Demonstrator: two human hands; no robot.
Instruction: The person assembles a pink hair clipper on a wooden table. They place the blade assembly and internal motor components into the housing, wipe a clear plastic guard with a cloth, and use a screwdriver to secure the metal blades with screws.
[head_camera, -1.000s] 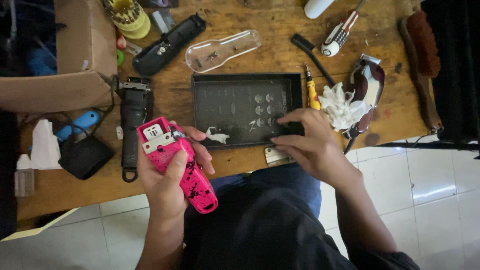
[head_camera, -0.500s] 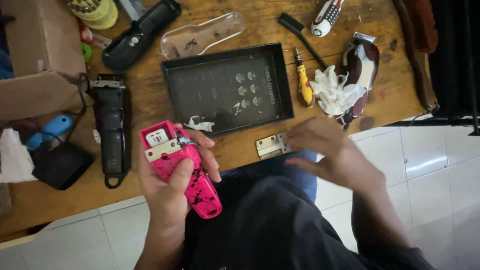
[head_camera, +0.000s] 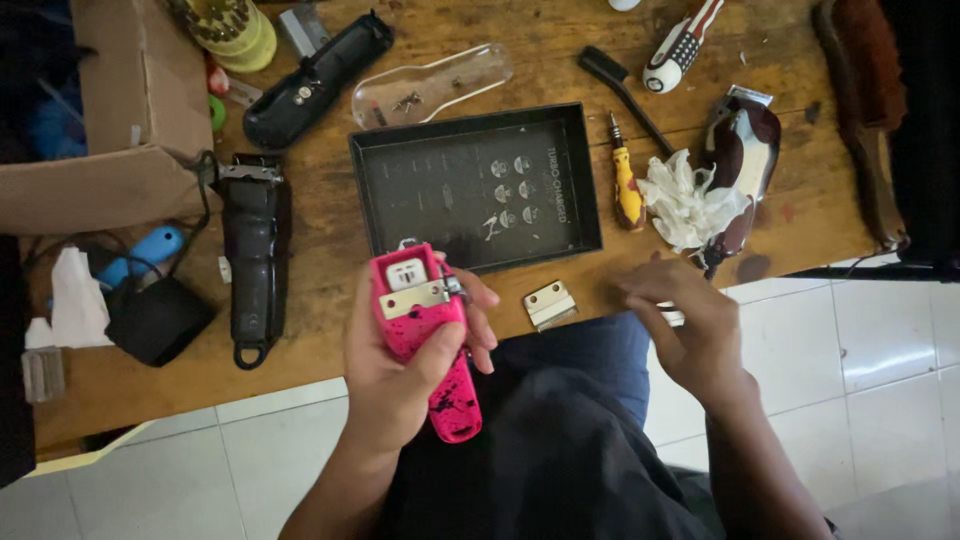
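— How much room at the bench (head_camera: 330, 345) edge?

— Little: my left hand (head_camera: 395, 375) hangs just off it, grip clamped on the pink black-spattered hair clipper (head_camera: 425, 330). My right hand (head_camera: 685, 325) sits at the rim, fingers loosely curled, beside a metal blade (head_camera: 550, 304).

— The tray?

— The black tray (head_camera: 475, 185) lies just beyond.

We see bare wood just below the shallow black rectangular tray (head_camera: 590, 180), broken only by a small silver metal blade plate (head_camera: 550, 304). To its right, a yellow-handled screwdriver (head_camera: 626, 190) and crumpled white tissue (head_camera: 685, 205) crowd the way.
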